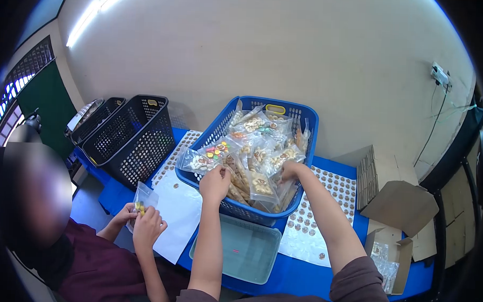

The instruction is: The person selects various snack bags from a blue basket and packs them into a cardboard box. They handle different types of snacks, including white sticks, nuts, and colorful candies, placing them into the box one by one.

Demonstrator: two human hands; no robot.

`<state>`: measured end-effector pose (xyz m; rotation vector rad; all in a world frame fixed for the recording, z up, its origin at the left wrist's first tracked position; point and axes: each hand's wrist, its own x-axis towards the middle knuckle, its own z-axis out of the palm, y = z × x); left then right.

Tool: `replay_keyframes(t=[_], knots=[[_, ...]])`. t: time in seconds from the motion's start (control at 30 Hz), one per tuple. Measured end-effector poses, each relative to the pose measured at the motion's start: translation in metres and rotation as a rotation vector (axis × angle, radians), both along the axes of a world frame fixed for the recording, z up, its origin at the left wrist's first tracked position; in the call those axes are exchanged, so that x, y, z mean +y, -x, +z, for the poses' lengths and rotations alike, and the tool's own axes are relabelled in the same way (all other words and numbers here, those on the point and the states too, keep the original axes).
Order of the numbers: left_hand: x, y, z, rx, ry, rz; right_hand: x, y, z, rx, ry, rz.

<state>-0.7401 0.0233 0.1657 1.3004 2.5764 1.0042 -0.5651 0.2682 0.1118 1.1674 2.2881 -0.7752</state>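
A blue plastic basket [312, 129] holds a heap of clear snack packets [261, 125], pale and brown inside, some with round stickers. My left hand [215, 183] is at its front left, fingers pinched on a snack packet beside one with colourful pieces [218, 148]. On the right of the heap, my right hand [291, 171] reaches in with curled fingers closed on the edge of another packet; its fingertips are partly hidden. Below the basket sits a shallow greenish tray [248, 273] with a small red scrap in it.
Sticker sheets [320, 207] lie on the blue table [296, 272] on both sides of the basket. Black baskets [140, 147] stand at left. A co-worker's hands [146, 222] hold a small clear packet [145, 198]. Cardboard [399, 204] and an open box with packets [405, 263] are at right.
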Motion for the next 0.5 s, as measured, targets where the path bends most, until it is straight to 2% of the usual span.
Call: replay_keyframes(t=[0.07,0.13,0.2,0.27,0.3,0.37,0.5], knots=[[0.002,-0.002,0.0,0.001,-0.004,0.02,0.004,-0.002,0.0,0.247,0.018,-0.149],[0.002,-0.003,-0.001,0.014,-0.008,0.012,0.012,-0.003,-0.007,0.542,-0.267,-0.132],[0.002,-0.004,-0.003,0.022,-0.017,0.008,0.026,0.0,-0.019,0.877,-0.304,-0.38],[0.001,-0.003,-0.002,0.037,-0.014,0.029,0.01,-0.002,0.003,1.228,-0.53,-0.658],[0.002,-0.001,-0.003,0.038,-0.009,0.02,0.007,-0.003,0.01,1.225,-0.53,-0.671],[0.003,0.0,-0.005,0.038,-0.001,0.018,0.006,-0.006,0.017,1.474,-0.503,-0.739],[0.003,0.0,-0.009,0.065,-0.053,0.028,0.009,-0.008,0.014,1.59,-0.433,-0.671]])
